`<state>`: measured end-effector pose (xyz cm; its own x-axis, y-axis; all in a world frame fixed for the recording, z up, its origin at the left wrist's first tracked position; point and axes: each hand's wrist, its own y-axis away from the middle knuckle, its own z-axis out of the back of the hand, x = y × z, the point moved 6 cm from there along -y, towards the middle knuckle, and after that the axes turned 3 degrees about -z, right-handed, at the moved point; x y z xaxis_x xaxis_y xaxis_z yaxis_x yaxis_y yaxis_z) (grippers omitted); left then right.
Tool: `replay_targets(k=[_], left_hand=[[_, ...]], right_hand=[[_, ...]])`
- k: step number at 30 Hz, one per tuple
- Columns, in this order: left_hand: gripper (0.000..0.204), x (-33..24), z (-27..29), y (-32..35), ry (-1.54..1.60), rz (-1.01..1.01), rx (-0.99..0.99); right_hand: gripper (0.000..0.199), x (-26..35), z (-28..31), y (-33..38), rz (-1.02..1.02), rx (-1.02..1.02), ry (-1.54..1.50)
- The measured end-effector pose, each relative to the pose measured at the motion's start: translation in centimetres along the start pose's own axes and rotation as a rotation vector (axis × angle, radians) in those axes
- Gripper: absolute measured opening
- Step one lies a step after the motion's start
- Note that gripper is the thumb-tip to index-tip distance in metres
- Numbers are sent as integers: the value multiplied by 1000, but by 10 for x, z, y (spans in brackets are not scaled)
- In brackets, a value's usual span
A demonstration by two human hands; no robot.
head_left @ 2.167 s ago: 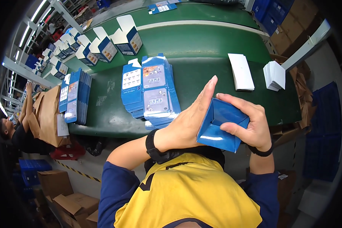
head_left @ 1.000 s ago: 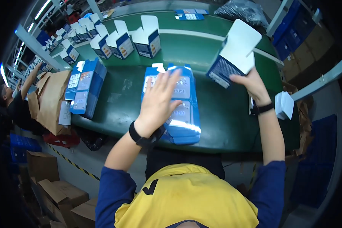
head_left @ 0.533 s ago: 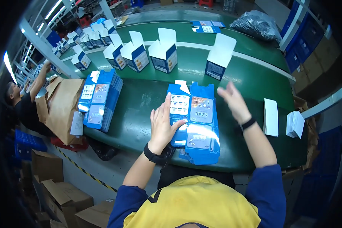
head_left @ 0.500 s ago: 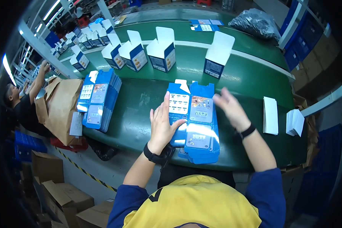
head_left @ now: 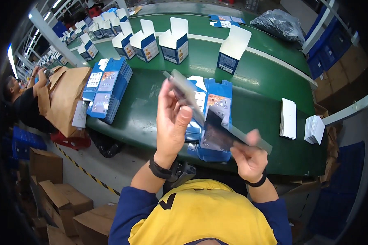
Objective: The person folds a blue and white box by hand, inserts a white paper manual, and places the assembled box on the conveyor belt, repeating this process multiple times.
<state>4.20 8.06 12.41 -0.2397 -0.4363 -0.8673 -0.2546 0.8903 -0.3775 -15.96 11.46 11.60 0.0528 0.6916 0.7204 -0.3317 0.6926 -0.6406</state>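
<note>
Both hands hold one blue printed carton (head_left: 218, 132), lifted above a stack of flat blue cartons (head_left: 218, 100) and blurred by motion. Its panels stand at an angle to each other, with greyish faces and edges showing. My left hand (head_left: 172, 122) is closed on its left panel, thumb toward me. Lower down, my right hand (head_left: 249, 160) pinches the right panel between thumb and fingers. The stack lies on the green work surface (head_left: 147, 104) directly beneath the held carton.
Another stack of flat cartons (head_left: 108, 92) lies at left beside a brown paper bag (head_left: 69, 100). Open-topped boxes (head_left: 233, 49) stand along the green conveyor belt (head_left: 200, 61). White folded sheets (head_left: 288, 118) lie at right. A co-worker (head_left: 26, 98) is at far left.
A carton has come up off the stack into both hands, and its panels have spread apart. My right hand has moved down toward me; my left hand has turned upright.
</note>
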Motion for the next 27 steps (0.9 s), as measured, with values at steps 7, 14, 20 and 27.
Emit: replay_targets(k=[7,14,20,27], left_hand=[[52,0,-46,13,1,6,174],[118,27,-92,51,150,280,875],[100,39,-110,57,-360,-89,818],[106,27,-125,59,-408,-684,721]], right_hand=[[50,18,12,-9,-4,69,-24],[142,-50,46,13,-481,-237,-395],[153,-34,70,16,-290,-502,-295],[137,23,95,24,-190,-226,-352]])
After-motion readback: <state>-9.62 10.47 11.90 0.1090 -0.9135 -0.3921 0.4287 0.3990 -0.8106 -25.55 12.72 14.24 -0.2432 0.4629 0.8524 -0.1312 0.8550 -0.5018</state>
